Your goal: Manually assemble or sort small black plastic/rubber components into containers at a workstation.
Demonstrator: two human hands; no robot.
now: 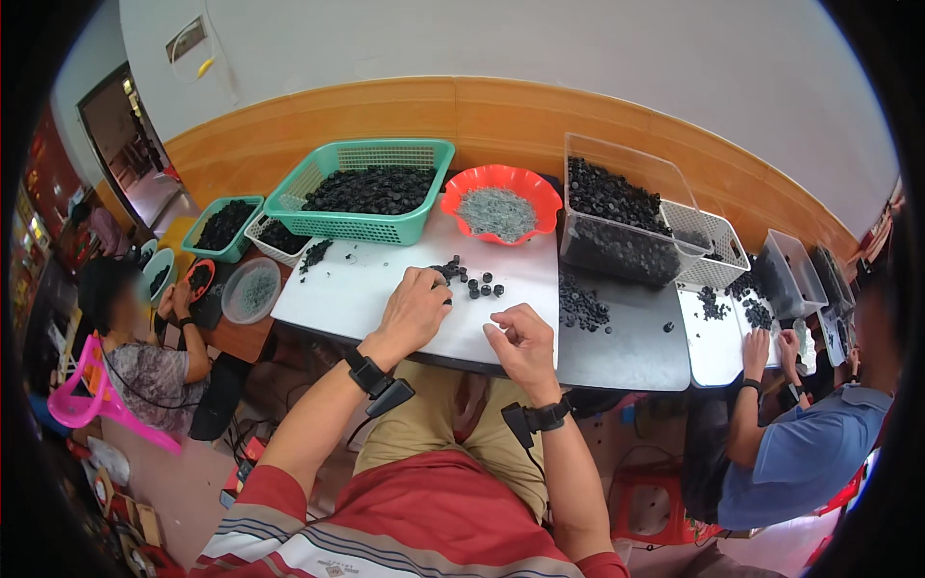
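My left hand (414, 310) rests over the white tabletop (371, 279), its fingers bent down against a small heap of black caps (448, 269). Whatever lies under those fingertips is hidden. Several more round black caps (485, 288) stand loose between my two hands. My right hand (524, 349) hovers at the near edge of the board, fingers curled, thumb and forefinger close together; anything between them is too small to make out. Behind the caps sits a red scalloped bowl (461, 185) of small clear pieces (496, 214).
A green basket (385, 229) of black parts stands at the back left, a clear bin (617, 252) of them at the back right. Loose black parts (583, 306) lie on the grey table section. People work on both sides, one near a pink chair (82, 409).
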